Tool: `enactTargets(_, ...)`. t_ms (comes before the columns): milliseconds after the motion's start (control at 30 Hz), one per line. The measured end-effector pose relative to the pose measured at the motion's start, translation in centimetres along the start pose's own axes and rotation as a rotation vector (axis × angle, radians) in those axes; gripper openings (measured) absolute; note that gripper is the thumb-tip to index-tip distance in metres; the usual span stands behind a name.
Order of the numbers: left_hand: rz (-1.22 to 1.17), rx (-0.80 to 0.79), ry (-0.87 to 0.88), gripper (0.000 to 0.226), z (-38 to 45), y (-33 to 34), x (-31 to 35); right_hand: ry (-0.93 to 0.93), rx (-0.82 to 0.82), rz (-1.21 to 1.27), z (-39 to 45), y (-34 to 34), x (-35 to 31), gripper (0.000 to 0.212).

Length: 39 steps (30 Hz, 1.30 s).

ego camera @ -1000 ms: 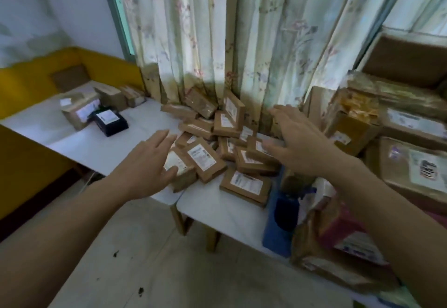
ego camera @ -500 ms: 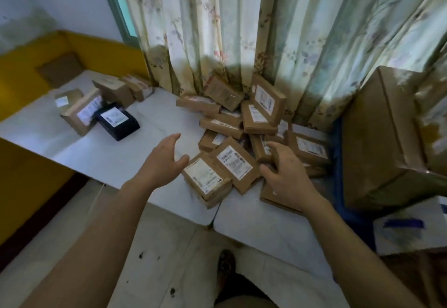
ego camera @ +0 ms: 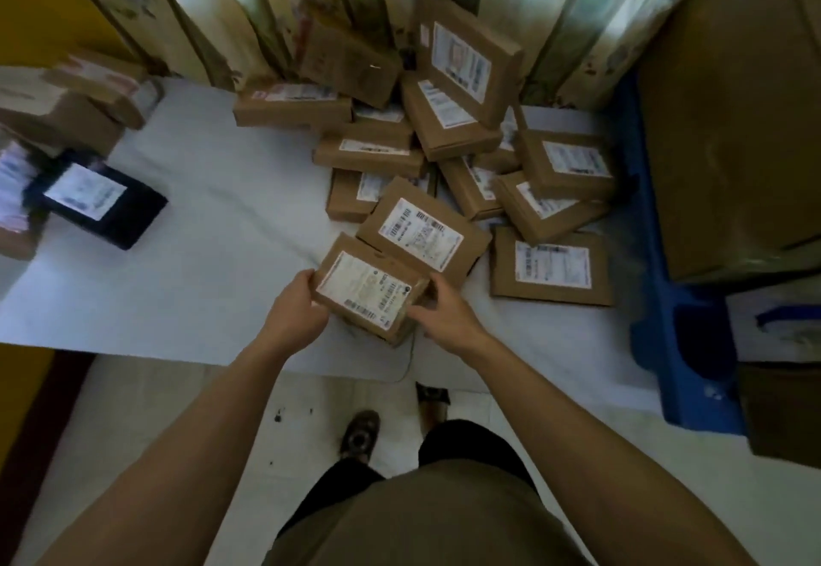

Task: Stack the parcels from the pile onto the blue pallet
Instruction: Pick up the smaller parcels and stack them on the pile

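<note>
**Cardboard in both hands at the near edge of the pile**

Brown card, flat and stiff — the nearest parcel [ego camera: 371, 292] sits at the front of the white table [ego camera: 200, 254], and both hands are on it. The left hand [ego camera: 295, 314] curls round its left short end; the right hand [ego camera: 437, 312] pinches the right corner, fingers bent against the side wall. It looks light for its bulk and rigid enough to lift by the two ends (the glossy label on top may be slick, so the bare card edges are the better hold).

Beyond it the pile [ego camera: 444, 152] spreads back toward the curtain [ego camera: 249, 1], boxes overlapping and some tilted — pulling one may shift its neighbours. To the right, the blue pallet [ego camera: 666, 299] stands beside the table, already bearing a large carton [ego camera: 733, 121].
</note>
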<state>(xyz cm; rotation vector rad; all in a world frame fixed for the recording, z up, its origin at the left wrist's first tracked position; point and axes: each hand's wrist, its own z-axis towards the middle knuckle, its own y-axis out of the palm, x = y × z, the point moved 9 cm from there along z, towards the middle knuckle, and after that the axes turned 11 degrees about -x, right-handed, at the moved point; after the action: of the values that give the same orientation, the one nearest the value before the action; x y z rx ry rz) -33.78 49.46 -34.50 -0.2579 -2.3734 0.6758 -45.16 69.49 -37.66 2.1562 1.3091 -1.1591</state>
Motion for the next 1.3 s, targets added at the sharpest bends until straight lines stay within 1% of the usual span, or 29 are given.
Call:
enactTargets(67,-0.022,0.01,0.077,0.053,-0.4,-0.4,0.2,-0.036,0.085,0.117,-0.8,0.5,0.5,0.072)
enactTargets(167,0.013,-0.011,0.252,0.066,-2.2,-0.9,1.8,-0.09,0.248,0.232,-4.0,0.8,0.1,0.075)
enactTargets(233,0.021,0.0,0.374,0.07,-3.5,-1.5,3.6,-0.128,0.354,0.342,-6.6,0.8,-0.4,0.078)
enactTargets(333,0.009,0.037,0.578,0.069,-5.7,-2.7,7.6,-0.21,0.498,0.454,-11.0,0.5,-1.7,0.079)
enactTargets(433,0.047,0.037,0.827,0.072,-9.1,-2.8,13.0,-0.313,0.679,0.525,-17.2,-1.0,-3.3,0.078)
enactTargets(500,0.066,0.011,0.973,0.074,-11.7,-2.1,17.1,-0.361,0.815,0.524,-22.2,-2.6,-3.6,0.07)
enactTargets(567,0.032,-0.046,1.107,0.072,-14.9,-0.8,21.1,-0.416,0.925,0.493,-27.2,-4.2,-4.1,0.067)
enactTargets(633,-0.033,-0.141,1.238,0.07,-18.3,1.3,24.7,-0.487,0.994,0.403,-32.4,-5.5,-4.9,0.07)
enactTargets(700,-0.095,-0.232,1.329,0.07,-21.5,3.9,27.4,-0.532,1.039,0.263,-37.4,-6.3,-5.9,0.082)
enactTargets(767,-0.151,-0.297,1.393,0.072,-24.7,6.6,29.6,-0.549,1.102,0.148,-41.9,-7.1,-6.1,0.097)
enactTargets(833,-0.205,-0.346,1.435,0.072,-27.8,9.3,31.3,-0.542,1.218,0.039,-46.2,-8.3,-5.7,0.106)
enactTargets(967,-0.221,-0.38,1.5,0.07,-34.1,14.8,34.7,-0.538,1.378,-0.091,-54.8,-11.0,-3.9,0.1)
enactTargets(1100,-0.182,-0.372,1.513,0.075,-39.7,20.5,37.9,-0.56,1.447,-0.175,-62.4,-13.5,-0.9,0.096)
enactTargets(1200,-0.136,-0.327,1.528,0.076,-42.9,24.5,40.1,-0.544,1.484,-0.207,-66.5,-16.1,2.2,0.095)
enactTargets(1300,-0.067,-0.294,1.528,0.078,-44.5,28.2,42.5,-0.484,1.506,-0.221,-69.3,-19.1,5.2,0.081)
